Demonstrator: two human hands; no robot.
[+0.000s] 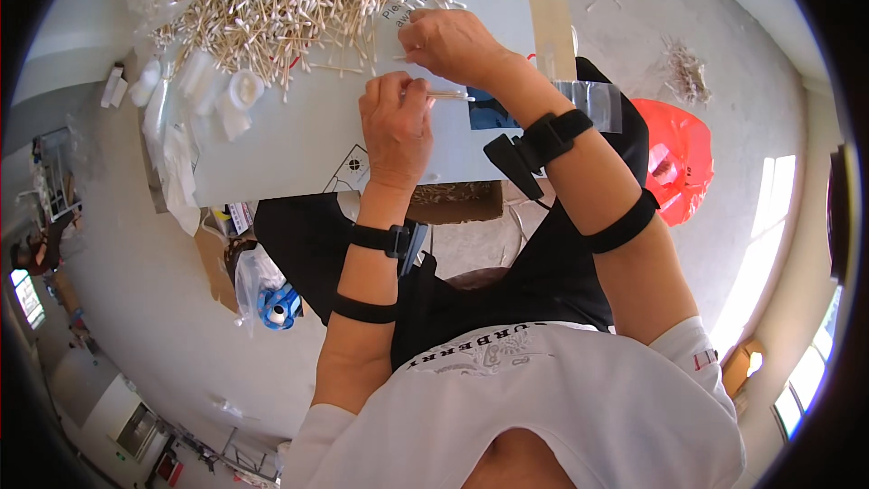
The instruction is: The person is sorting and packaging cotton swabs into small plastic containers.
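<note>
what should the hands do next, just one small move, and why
Probably reach the right hand into the loose swab pile for one more: the left hand pinches at least one cotton swab, and the right hand is close to the pile's edge. Whether that hand holds anything is unclear.
</note>
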